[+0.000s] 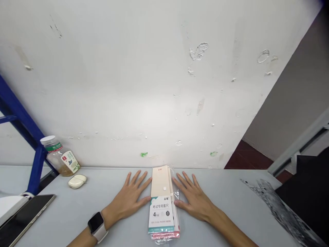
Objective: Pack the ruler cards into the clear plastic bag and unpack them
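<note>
A stack of flat ruler-set packs (162, 212) in clear plastic lies between my hands on the grey table (123, 233). The top pack has a cream upper part and a white label with teal bands and Chinese print; a pink edge shows beneath it. Flat on the table to the left rests my left hand (132, 199), fingers spread, thumb and index tips at the packs' left edge. A watch (96, 223) with a light strap is on that wrist. My right hand (192, 197) lies palm down on the other side, fingers spread, its tips by the plastic's right edge. Neither hand grips anything.
At the left stand a clear jar (61, 157) with a white lid and a blue metal frame (38, 168). A cream oval case (77, 181) and a phone (28, 219) lie nearby. Dark patterned sheeting (277, 206) and a black item (308, 192) are at right. A scuffed wall (159, 85) rises behind.
</note>
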{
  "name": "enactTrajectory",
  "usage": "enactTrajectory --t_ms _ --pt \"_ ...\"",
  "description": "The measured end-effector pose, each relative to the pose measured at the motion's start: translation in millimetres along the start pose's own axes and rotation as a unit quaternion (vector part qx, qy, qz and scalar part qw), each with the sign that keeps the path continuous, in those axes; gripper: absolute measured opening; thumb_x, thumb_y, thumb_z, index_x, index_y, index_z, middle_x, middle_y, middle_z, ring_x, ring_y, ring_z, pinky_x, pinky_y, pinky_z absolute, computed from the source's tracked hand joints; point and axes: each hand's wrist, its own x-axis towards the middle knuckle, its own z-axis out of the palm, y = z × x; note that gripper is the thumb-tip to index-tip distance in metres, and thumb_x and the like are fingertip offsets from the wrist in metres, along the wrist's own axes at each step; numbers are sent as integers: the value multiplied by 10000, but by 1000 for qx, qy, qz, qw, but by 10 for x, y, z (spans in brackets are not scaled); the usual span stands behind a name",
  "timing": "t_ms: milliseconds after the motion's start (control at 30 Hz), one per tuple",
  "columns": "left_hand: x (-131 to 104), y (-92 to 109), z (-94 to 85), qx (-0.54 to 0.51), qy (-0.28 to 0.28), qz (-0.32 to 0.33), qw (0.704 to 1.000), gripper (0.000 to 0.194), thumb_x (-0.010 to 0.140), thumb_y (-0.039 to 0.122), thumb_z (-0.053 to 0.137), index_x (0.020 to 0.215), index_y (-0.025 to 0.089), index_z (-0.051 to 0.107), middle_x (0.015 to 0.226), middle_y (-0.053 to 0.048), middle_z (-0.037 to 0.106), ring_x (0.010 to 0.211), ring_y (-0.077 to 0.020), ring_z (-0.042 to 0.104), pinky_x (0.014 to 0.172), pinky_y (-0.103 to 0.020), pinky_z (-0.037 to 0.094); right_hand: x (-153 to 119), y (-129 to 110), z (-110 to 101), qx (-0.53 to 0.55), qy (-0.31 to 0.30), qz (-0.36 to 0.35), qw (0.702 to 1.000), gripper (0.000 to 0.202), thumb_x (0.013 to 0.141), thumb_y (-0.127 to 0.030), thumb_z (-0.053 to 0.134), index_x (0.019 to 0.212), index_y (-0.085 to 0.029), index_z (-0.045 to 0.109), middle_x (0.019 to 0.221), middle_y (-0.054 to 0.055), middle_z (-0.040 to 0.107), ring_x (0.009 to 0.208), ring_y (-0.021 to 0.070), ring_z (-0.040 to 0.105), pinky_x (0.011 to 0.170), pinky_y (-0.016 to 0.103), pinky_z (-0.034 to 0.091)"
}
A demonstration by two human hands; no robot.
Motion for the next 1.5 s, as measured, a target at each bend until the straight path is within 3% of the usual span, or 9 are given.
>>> enactTrajectory --t_ms 500,800,1300,1500 --pt "5 5 -16 -16 -24 -5 1000 658 952 644 313 1514 411 62 1609 7 137 1463 -347 133 1143 -625 126 6 22 26 4 -7 3 1000 698 925 -660 316 1516 -403 49 1620 -48 -2 1481 295 -74 1177 604 -51" --pt "16 -7 20 -11 -1 -12 1000 591 982 600 276 1512 408 98 1598 31 196 1460 -313 179 1153 -579 159 10 5 2 6 -16 10 1000 692 927 -659 308 1515 -406 46 1618 -50 -20 1480 280 -89 1181 586 -62" --pt "6 -17 6 -33 -19 -11 999 630 963 628 301 1511 412 77 1605 28 150 1466 -329 135 1155 -595 113 12 27 23 5 -8 5 1000 699 924 -664 320 1513 -409 45 1620 -52 -14 1482 292 -66 1184 589 -51" --pt "0 -3 -9 -23 -1 -1 1000 665 962 630 297 1522 381 38 1596 16 199 1464 -309 163 1170 -547 113 12 27 26 6 -6 4 1000 693 928 -659 316 1515 -403 53 1620 -51 -9 1482 291 -71 1182 594 -50"
